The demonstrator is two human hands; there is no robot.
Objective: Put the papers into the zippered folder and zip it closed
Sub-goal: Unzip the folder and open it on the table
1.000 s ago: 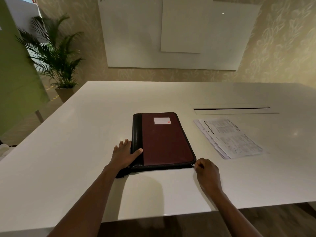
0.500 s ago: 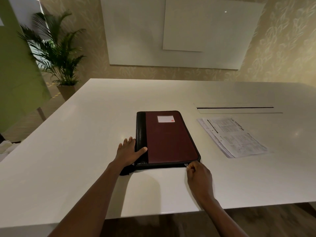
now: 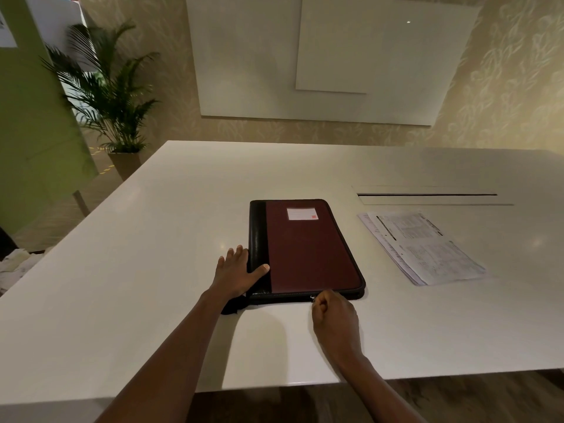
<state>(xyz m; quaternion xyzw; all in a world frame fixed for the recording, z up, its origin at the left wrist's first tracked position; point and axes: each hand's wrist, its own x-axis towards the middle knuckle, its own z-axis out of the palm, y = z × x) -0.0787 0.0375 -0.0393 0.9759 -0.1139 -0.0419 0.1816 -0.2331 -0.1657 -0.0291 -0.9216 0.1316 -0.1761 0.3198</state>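
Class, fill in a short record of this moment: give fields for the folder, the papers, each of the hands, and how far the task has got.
folder: zippered folder, dark red with black spine, flat on the white table, cover down
papers: papers stacked on the table to the folder's right, outside it
left hand: left hand rests flat at the spine, thumb on the cover
right hand: right hand pinches the zipper pull on the near edge
task stage: papers not yet in

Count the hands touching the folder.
2. The left hand rests flat by the folder's black spine, thumb on the cover. The right hand pinches the zipper pull on its near edge.
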